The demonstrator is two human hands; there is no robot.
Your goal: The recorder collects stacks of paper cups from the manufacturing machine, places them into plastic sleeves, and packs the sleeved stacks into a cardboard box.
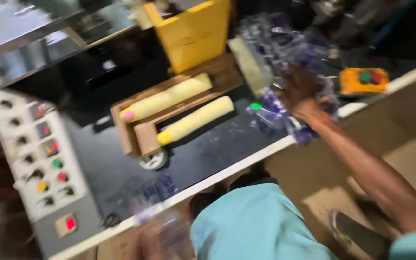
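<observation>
On the dark machine bed: right hand (300, 92) gripping a clear crinkled plastic bag with blue print (285, 53).
Fingers are closed on the bag, beside two yellow foam rollers (196, 120). Left hand (157, 238) is blurred at the white table edge (237, 166); its grip cannot be determined.

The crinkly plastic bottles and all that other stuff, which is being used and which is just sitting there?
In use:
right hand
clear plastic bottles
left hand, blurred

Just there:
two yellow rollers
yellow guard
orange button box
control panel

Pale yellow rollers (169, 97), yellow guard (193, 33), orange button box (363, 81), purple-printed clear bags (285, 48).
</observation>
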